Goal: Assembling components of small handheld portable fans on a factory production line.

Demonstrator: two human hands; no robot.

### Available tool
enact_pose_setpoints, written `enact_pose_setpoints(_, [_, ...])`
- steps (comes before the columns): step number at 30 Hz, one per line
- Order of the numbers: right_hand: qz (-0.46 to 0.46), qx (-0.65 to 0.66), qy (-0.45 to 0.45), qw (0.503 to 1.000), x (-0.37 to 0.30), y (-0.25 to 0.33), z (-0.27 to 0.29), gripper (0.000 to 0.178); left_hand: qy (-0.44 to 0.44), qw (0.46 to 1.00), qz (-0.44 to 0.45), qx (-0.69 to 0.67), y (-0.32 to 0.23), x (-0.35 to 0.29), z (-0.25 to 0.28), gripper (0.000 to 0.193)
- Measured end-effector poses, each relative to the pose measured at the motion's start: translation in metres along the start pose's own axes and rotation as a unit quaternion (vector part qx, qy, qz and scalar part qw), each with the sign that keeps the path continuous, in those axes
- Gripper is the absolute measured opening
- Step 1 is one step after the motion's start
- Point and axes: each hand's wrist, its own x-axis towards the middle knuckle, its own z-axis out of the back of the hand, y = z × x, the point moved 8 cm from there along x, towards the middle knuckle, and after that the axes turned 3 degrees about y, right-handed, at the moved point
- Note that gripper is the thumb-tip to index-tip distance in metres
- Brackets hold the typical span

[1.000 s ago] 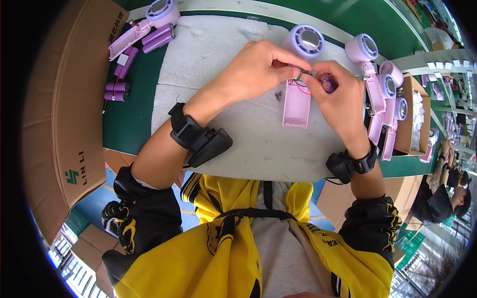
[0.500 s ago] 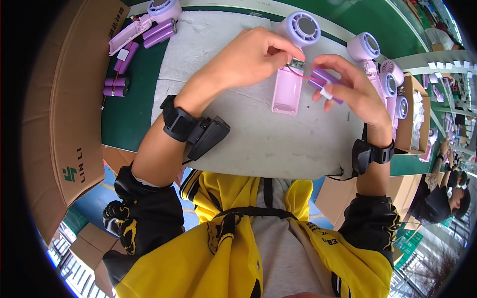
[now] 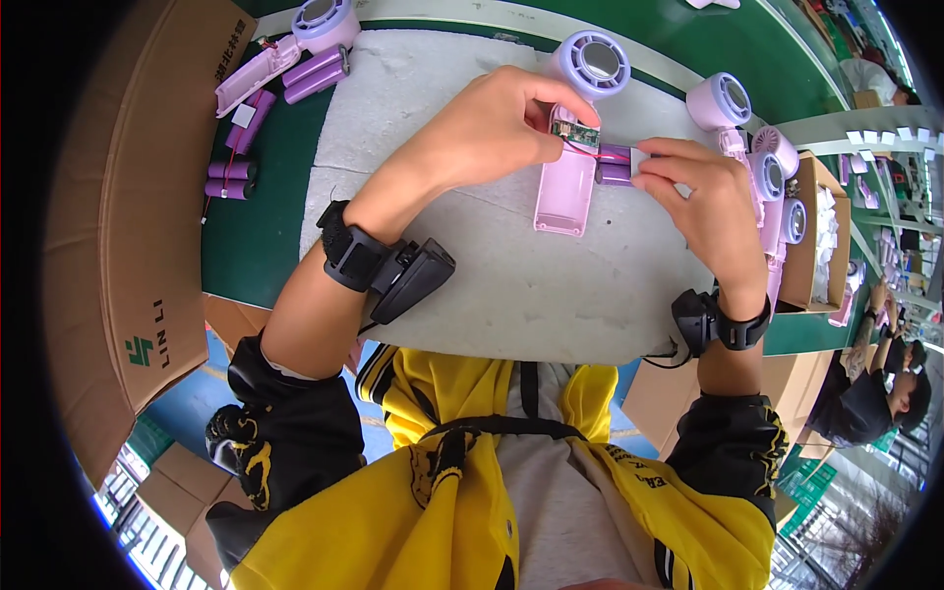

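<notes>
A handheld fan lies on the pale foam sheet, its round lilac head (image 3: 574,77) away from me and its open pink handle shell (image 3: 562,202) toward me. A green circuit board (image 3: 576,135) sits at the neck end of the shell. My left hand (image 3: 500,126) is closed about the neck beside the board, thumb and index finger on either side. To the right of the shell, my right hand (image 3: 700,187) pinches a purple battery pack (image 3: 616,169) by its pale end. Thin red and dark wires run between pack and board.
More fan parts and purple battery packs (image 3: 315,74) lie at the far left. Several fans (image 3: 723,100) line the right side, beside a cardboard box (image 3: 834,236) of white pieces. A large carton (image 3: 128,226) stands left. Another person (image 3: 870,398) sits far right.
My right hand has turned the battery pack level and brought it against the shell's right side. My left hand has shifted slightly nearer, and the circuit board shows more fully.
</notes>
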Motion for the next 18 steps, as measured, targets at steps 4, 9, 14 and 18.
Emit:
enact_pose_setpoints(4, [0.013, -0.04, -0.006, 0.999, -0.003, 0.01, 0.0, 0.013, -0.016, 1.0, 0.005, -0.01, -0.003, 0.0, -0.001, 0.036])
enact_pose_setpoints(9, [0.018, -0.069, -0.002, 0.997, 0.0, 0.012, -0.004, 0.015, -0.035, 0.999, 0.007, -0.01, -0.002, -0.001, 0.0, 0.035])
enact_pose_setpoints(14, [-0.018, -0.042, 0.009, 0.999, 0.0, 0.003, -0.003, 0.014, -0.034, 0.999, 0.013, -0.016, 0.001, 0.001, -0.001, 0.035])
enact_pose_setpoints(18, [-0.009, -0.012, 0.023, 1.0, 0.001, 0.002, -0.002, 0.012, -0.026, 1.0, -0.002, -0.005, 0.001, 0.002, 0.0, 0.034])
